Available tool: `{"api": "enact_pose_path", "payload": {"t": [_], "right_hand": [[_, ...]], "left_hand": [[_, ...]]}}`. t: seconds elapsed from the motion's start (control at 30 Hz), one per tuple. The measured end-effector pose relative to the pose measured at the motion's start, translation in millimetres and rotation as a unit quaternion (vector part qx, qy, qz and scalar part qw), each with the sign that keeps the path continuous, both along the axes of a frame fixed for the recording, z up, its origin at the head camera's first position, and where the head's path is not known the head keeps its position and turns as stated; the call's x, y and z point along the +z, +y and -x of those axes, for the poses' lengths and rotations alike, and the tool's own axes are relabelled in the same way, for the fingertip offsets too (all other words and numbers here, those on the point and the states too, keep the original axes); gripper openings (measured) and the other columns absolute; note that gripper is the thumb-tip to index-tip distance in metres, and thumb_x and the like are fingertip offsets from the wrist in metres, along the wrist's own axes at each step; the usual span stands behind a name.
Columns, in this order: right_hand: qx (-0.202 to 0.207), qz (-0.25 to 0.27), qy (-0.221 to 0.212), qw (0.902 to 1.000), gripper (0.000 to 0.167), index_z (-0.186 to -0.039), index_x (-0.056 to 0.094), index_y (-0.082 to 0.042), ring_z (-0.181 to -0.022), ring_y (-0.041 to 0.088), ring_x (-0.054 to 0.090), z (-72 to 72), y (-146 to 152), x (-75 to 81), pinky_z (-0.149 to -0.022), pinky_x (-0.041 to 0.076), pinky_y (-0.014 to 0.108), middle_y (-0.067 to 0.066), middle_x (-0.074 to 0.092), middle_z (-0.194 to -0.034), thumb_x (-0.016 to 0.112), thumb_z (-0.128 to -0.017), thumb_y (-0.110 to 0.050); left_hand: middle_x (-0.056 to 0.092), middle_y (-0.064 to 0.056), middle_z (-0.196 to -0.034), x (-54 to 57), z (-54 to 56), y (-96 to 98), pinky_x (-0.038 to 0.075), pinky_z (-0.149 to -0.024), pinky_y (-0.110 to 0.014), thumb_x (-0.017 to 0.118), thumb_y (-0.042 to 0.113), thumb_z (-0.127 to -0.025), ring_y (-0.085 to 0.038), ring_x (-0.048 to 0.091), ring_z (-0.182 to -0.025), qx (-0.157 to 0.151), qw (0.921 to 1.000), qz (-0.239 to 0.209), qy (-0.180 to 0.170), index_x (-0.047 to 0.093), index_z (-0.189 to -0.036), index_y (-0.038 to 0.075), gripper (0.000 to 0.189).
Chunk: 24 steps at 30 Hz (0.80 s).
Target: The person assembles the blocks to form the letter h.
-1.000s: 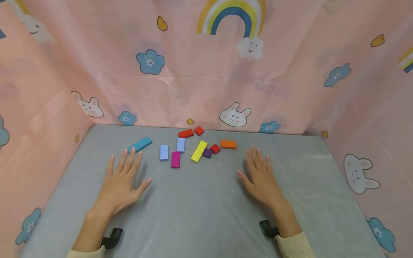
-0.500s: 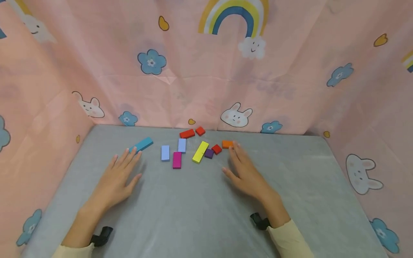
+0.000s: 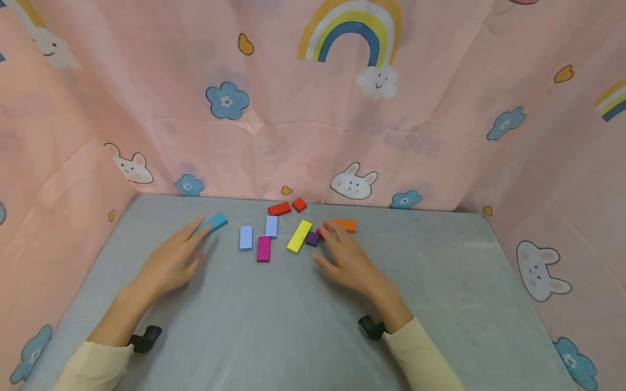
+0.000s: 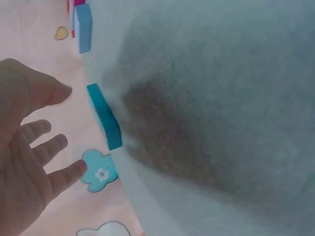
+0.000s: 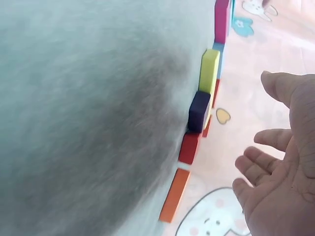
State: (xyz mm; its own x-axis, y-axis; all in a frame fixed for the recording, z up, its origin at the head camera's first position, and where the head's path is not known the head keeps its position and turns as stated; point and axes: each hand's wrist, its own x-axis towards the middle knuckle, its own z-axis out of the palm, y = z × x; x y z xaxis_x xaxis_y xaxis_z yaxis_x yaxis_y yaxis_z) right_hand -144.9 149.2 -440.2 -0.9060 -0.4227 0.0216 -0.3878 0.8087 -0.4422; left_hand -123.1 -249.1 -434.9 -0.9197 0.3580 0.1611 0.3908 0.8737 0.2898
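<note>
My left hand point(image 3: 168, 263) reaches over the near end of a blue block point(image 3: 218, 221), hiding part of it. In the left wrist view, thumb and fingers are spread, with the blue block point(image 4: 104, 117) beyond them, apparently ungripped. My right hand point(image 3: 353, 266) hovers with loosely bent fingers over a small red block point(image 3: 319, 231), partly covering it. An orange block point(image 3: 347, 225) lies just behind those fingers, and a purple block point(image 3: 312, 239) sits to their left. A yellow block point(image 3: 299, 237) leans diagonally beside the purple one. The right wrist view shows that hand holding nothing.
Left of the yellow block lie a magenta block point(image 3: 263, 249) and two light blue blocks, one nearer left point(image 3: 246, 238). A red block point(image 3: 279, 208) and a red cube point(image 3: 299, 205) are at the grey table's point(image 3: 274, 326) back edge. Pink printed cloth point(image 3: 293, 141) encloses the table.
My right hand has moved left, from right of the orange block to over the small red block. My left hand has turned and its fingers have drawn closer together near the blue block.
</note>
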Motion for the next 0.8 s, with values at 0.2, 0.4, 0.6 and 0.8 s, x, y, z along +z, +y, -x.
{"api": "enact_pose_path", "payload": {"t": [0.2,0.4,0.6,0.8], "right_hand": [[0.027,-0.01,-0.008,0.9996,0.074,-0.162,0.042,-0.005,-0.154,0.032,0.044,11.9,-16.6,-0.6,-0.126,0.043,0.052,0.014,0.043,-0.166,0.072,-0.102,-0.036],[0.033,-0.021,-0.01,0.9992,0.067,-0.157,0.049,-0.003,-0.156,0.033,0.041,26.3,-27.8,-3.0,-0.127,0.043,0.05,0.015,0.038,-0.169,0.07,-0.102,-0.036],[0.036,-0.046,-0.016,0.9982,0.07,-0.158,0.047,-0.001,-0.156,0.034,0.04,34.1,-40.3,-6.4,-0.128,0.043,0.048,0.017,0.04,-0.168,0.07,-0.102,-0.038],[0.022,-0.07,-0.028,0.9969,0.076,-0.159,0.044,0.001,-0.157,0.036,0.039,38.5,-53.5,-9.2,-0.133,0.034,0.05,0.018,0.039,-0.169,0.069,-0.102,-0.043]], "left_hand": [[0.037,-0.029,-0.167,-1.5,15.6,-0.9,0.043,-0.119,-0.067,0.058,-0.013,-0.096,-0.052,0.043,-0.15,-0.032,0.9971,0.061,-0.032,0.043,-0.159,-0.002,0.066],[0.036,-0.026,-0.169,-3.8,37.9,5.7,0.041,-0.123,-0.064,0.058,-0.028,-0.085,-0.049,0.041,-0.153,-0.048,0.9931,0.096,-0.049,0.039,-0.161,-0.002,0.083],[0.032,-0.025,-0.171,-13.6,51.0,8.6,0.04,-0.124,-0.063,0.054,-0.029,-0.082,-0.049,0.037,-0.156,-0.051,0.9915,0.097,-0.069,0.039,-0.161,-0.002,0.085],[0.034,-0.024,-0.17,-15.7,49.0,7.5,0.04,-0.124,-0.063,0.059,-0.024,-0.076,-0.048,0.039,-0.154,-0.038,0.9906,0.088,-0.097,0.037,-0.161,-0.005,0.089]]}}
